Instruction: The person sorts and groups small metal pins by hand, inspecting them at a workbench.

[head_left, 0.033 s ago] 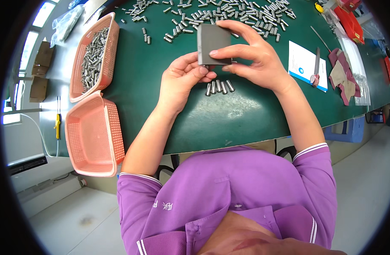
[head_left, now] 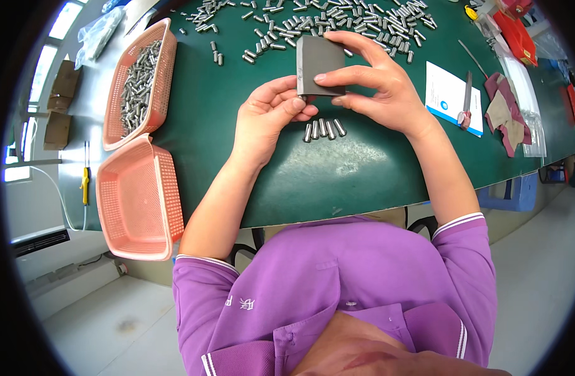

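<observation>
My right hand [head_left: 388,91] grips a flat dark-grey rectangular block [head_left: 322,62], fingers on its top edge and broad face, thumb near its lower edge. My left hand [head_left: 269,113] is closed in a pinch at the block's lower left corner. A small bit of metal, most likely one of the pins, shows at its fingertips; most of it is hidden. Just below the hands, several short shiny metal pins [head_left: 323,129] lie side by side in a row on the green tabletop [head_left: 300,182].
Many loose metal pins [head_left: 363,19] spread across the far side. At left, one pink basket [head_left: 164,81] holds metal parts; another pink basket [head_left: 140,210] stands nearer. To the right lie a paper sheet [head_left: 441,88], a red-handled tool [head_left: 465,116] and a maroon-and-tan glove [head_left: 507,113].
The grey block has shifted slightly right, along with the fingers of my right hand. My left hand stays nearly in place, still pinching. The row of pins has not moved.
</observation>
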The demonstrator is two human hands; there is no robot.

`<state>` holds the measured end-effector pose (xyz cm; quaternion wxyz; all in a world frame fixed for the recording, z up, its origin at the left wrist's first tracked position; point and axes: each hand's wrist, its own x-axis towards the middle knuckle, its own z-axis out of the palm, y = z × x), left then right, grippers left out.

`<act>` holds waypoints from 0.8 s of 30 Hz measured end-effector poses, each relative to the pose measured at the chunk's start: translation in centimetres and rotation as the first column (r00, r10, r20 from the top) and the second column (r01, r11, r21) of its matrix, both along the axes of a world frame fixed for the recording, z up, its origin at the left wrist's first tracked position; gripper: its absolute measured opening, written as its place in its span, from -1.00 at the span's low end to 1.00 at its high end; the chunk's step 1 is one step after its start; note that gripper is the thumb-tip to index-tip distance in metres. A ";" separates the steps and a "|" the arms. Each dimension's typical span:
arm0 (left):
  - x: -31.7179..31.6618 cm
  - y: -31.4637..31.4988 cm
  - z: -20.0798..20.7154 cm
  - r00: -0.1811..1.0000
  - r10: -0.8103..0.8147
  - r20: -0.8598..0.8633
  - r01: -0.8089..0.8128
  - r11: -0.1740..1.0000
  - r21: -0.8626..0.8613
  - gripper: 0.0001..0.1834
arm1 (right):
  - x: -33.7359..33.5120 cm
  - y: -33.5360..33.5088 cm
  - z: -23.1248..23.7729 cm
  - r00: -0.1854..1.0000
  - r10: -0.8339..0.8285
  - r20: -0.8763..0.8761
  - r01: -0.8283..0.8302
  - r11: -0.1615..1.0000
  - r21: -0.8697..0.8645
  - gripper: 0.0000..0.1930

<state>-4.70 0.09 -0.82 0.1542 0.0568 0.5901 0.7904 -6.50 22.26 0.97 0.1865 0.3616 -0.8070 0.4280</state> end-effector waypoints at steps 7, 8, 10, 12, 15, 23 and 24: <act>0.4 0.4 0.0 1.000 -0.023 -0.020 0.023 1.000 -0.014 -0.66 | 0.1 -1.4 0.3 0.998 0.025 -0.059 -0.023 0.999 0.022 -0.54; 0.2 0.1 0.0 1.000 -0.021 -0.022 0.021 1.000 -0.015 -0.66 | -0.2 -0.7 0.2 0.997 0.002 -0.072 0.002 0.998 0.064 -0.54; -0.2 -0.4 -0.4 1.000 0.003 0.001 -0.003 1.000 0.014 -0.65 | -0.2 0.9 0.2 0.996 -0.050 -0.071 0.058 0.991 0.121 -0.55; -0.3 -0.4 -0.3 1.000 0.000 0.009 0.000 0.998 0.069 -0.64 | -0.5 1.6 0.0 0.995 -0.091 -0.043 0.093 0.994 0.062 -0.57; -0.4 -0.6 -0.6 0.999 -0.039 0.031 0.034 0.988 0.147 -0.63 | -0.1 1.0 0.4 0.997 -0.074 0.009 0.075 0.997 -0.031 -0.55; -0.3 -0.4 -0.5 0.999 -0.023 0.040 0.014 0.979 0.203 -0.66 | -0.1 0.6 0.3 0.997 -0.069 -0.034 0.067 0.997 -0.035 -0.54; -0.3 -0.4 -0.4 0.999 -0.022 0.040 0.014 0.979 0.203 -0.66 | 0.1 0.5 0.3 0.999 -0.051 -0.003 0.051 0.998 -0.031 -0.53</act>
